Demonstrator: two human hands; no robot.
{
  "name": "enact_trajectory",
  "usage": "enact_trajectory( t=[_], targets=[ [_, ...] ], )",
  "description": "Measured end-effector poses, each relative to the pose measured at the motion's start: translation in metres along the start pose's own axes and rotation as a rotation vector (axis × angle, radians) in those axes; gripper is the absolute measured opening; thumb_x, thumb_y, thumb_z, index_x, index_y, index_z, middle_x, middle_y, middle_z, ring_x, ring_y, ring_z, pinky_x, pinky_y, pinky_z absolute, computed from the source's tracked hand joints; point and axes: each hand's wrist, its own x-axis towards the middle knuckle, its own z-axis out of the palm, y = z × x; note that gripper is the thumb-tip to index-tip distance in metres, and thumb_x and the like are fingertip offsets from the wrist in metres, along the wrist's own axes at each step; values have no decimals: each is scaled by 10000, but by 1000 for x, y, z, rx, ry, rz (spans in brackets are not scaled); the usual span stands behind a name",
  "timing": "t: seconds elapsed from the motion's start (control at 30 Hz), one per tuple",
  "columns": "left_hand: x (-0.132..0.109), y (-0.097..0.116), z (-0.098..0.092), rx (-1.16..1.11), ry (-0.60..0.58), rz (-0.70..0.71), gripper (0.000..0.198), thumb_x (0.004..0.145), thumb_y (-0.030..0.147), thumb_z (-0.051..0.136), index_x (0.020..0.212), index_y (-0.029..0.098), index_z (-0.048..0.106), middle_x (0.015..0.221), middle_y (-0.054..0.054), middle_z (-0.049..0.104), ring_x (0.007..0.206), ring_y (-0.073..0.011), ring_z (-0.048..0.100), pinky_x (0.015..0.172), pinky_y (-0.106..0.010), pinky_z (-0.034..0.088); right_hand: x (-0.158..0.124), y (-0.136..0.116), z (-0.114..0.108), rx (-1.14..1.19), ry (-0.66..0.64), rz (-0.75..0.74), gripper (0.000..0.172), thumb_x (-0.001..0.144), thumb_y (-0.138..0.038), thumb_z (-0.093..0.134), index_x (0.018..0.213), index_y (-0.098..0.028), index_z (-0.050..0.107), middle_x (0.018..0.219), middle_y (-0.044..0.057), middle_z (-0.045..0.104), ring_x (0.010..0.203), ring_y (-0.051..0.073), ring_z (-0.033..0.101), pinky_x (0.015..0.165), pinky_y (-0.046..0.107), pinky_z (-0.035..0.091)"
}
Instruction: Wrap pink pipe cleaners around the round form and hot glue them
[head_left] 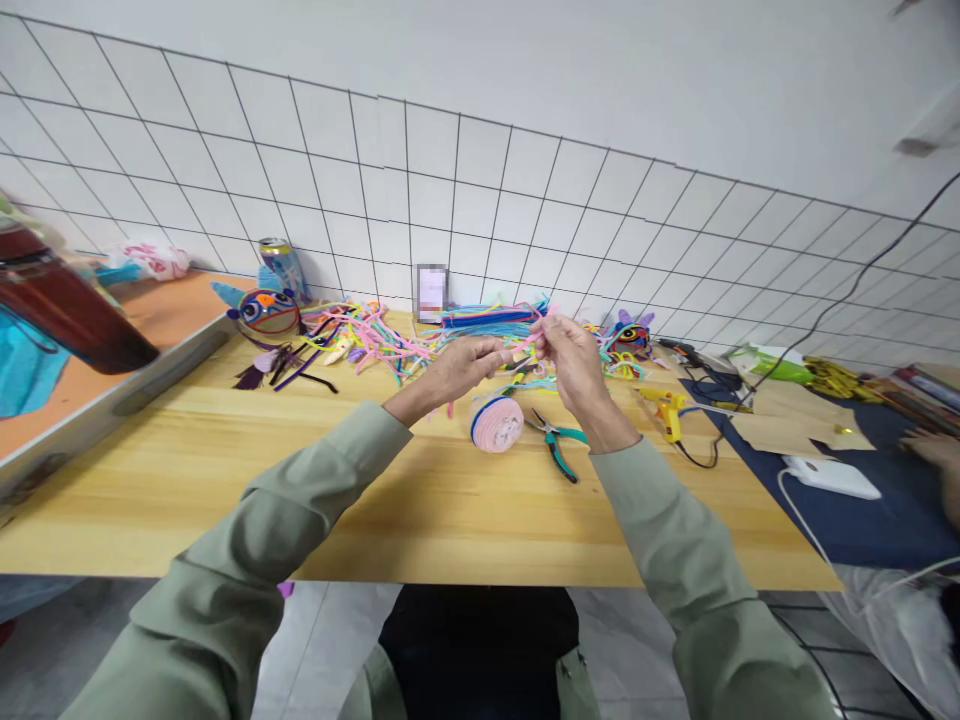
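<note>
A pink pipe cleaner (524,346) spans the short gap between my two hands above the wooden table. My left hand (472,364) pinches one part of it with thumb and forefinger. On the other side my right hand (571,362) has its fingers closed on it, partly hiding it. Below them on the table sits a round pink coil (499,425) with a blue band round its edge. Teal-handled pliers (555,446) lie beside the coil, jaws pointing up and left. Behind my hands spreads a heap of many-coloured pipe cleaners (386,345).
A phone (431,292) leans on the tiled wall. Craft figures (268,311) and a can (283,266) stand at the back left. To the right are a yellow glue gun (667,412) with its cord, a white adapter (832,477) and another person's hand (934,447).
</note>
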Motion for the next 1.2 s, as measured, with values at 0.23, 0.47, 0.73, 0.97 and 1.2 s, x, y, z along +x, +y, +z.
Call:
enact_trajectory(
  t=[0.23,0.47,0.73,0.97,1.2],
  targets=[
    [-47,24,12,-372,-63,-234,485,947,657,692,948,172,719,561,82,470,443,-73,362,446,-225,269,-13,-2,-9,112,139,-28,453,921,-709,722,849,-268,648,745,-20,573,644,141,556,606,275,498],
    [-86,35,37,-666,-86,-391,554,838,701,822,797,193,603,563,76,500,419,-43,321,422,-213,223,-26,-7,-15,175,187,-22,390,913,-660,706,891,-285,603,795,-7,611,703,169,617,626,288,531],
    [-117,31,69,-677,-180,-506,531,862,700,761,967,186,680,587,92,512,398,-59,293,401,-230,217,-35,-18,-30,492,228,140,320,928,-481,776,833,-278,547,642,-69,508,573,124,560,577,242,552],
    [-142,41,95,-195,-79,-183,463,1052,509,545,733,186,634,614,42,524,588,-100,494,625,-243,385,-41,-26,-41,729,237,275,342,962,-302,715,719,-253,479,519,-112,364,415,74,370,412,175,412],
    [-157,34,116,-261,-65,-292,421,1075,505,499,929,184,728,639,37,604,550,-108,511,596,-243,404,-44,-22,-50,682,275,265,295,958,-311,711,736,-253,526,509,-122,319,386,68,329,372,172,348]
  ],
)
